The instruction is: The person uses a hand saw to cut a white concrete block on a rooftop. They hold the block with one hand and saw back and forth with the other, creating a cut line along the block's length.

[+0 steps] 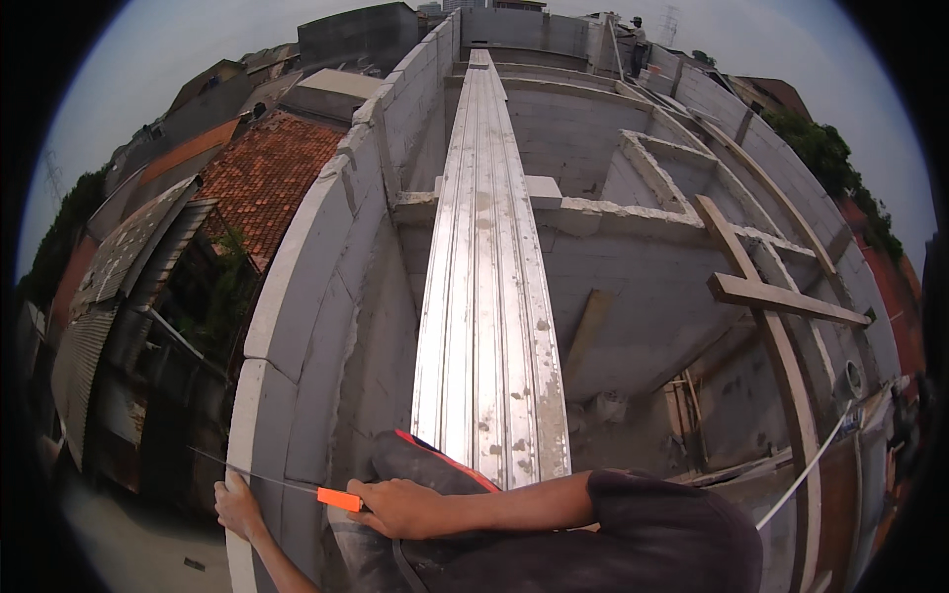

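My left hand (pixel 239 509) grips the outer edge of the pale block wall (pixel 267 425) at lower left, fingers curled over it. My right hand (pixel 395 509) is closed on an orange-handled tool (pixel 339 498) whose long, thin metal blade (pixel 252 470) reaches left over the wall, just above my left hand. The blade looks edge-on, so I cannot tell its exact type. A long ribbed metal sheet (pixel 484 336) lies ahead of me, and my dark-clothed leg, with a red stripe, rests at its near end.
Open rooms with block walls (pixel 633 257) drop away at right, crossed by timber beams (pixel 786 296); a grey pipe (pixel 852 381) stands there. A person (pixel 638 44) is at the far right corner. Tiled roofs (pixel 277 168) and rusty metal roofing lie below, left of the wall.
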`<state>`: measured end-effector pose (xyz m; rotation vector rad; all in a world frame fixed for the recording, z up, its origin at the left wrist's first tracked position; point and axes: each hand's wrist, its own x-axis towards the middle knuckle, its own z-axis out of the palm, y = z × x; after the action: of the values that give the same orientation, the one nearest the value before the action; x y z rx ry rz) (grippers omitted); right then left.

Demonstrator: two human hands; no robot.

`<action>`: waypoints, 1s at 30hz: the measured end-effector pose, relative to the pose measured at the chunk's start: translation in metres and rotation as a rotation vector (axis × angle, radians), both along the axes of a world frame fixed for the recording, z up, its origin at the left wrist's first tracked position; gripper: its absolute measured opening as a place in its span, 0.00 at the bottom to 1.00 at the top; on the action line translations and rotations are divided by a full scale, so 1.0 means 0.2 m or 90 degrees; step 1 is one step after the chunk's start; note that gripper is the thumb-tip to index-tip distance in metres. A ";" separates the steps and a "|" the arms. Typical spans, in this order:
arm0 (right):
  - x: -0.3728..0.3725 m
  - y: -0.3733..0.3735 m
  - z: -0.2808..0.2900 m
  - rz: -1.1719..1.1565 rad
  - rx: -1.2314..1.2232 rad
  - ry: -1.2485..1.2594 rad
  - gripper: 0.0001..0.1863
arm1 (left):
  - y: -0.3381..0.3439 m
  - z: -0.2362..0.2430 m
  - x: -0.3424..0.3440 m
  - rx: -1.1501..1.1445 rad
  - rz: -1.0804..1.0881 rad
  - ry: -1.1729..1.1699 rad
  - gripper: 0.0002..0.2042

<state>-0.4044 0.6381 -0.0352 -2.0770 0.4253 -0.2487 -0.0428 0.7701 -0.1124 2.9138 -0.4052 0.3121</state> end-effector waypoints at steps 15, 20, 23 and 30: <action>-0.04 -0.04 0.05 0.027 0.002 0.021 0.19 | 0.00 -0.01 -0.02 -0.006 0.011 -0.015 0.33; 0.34 -0.03 0.08 0.025 0.001 -0.052 0.20 | -0.01 -0.02 0.04 -0.031 -0.015 -0.028 0.33; 0.07 0.00 0.03 0.024 0.035 -0.022 0.19 | 0.03 -0.03 0.04 -0.028 0.000 0.003 0.33; 0.05 -0.01 0.04 0.027 0.013 -0.005 0.21 | 0.02 -0.01 0.01 -0.001 0.026 0.009 0.32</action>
<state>-0.3943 0.6355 -0.0270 -2.0618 0.3775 -0.2266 -0.0407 0.7737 -0.1140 2.9242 -0.3439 0.2980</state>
